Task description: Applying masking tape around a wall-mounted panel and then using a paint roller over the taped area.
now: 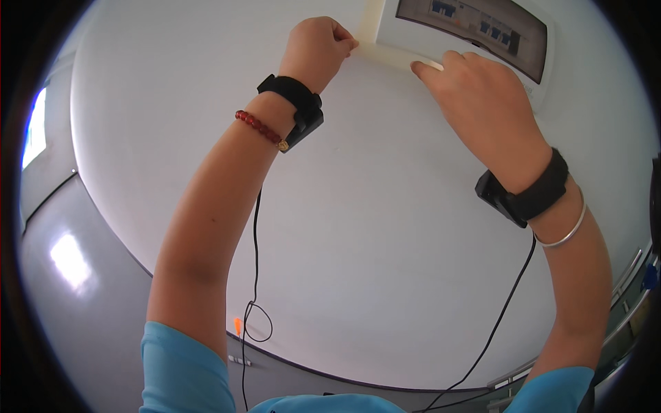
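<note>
Head view: my left hand [318, 49] is up on the white wall [385, 227], grip curled tight, fingertips pinching the lower-left corner of a white wall panel [460, 36]. Panel sits top centre-right, mounted on the wall; pale cream frame, rectangular, with a dark tinted window showing small blue blocks behind it. My right hand [475, 96] rests on the panel's lower edge, fingers half bent and pressed on the frame, grip not closed around anything. Black wristband [296, 103] and red bead bracelet [261, 129] on left wrist, black band plus silver bangle [568, 234] on right. Thin black cables [256, 275] hang from both wrists.
</note>
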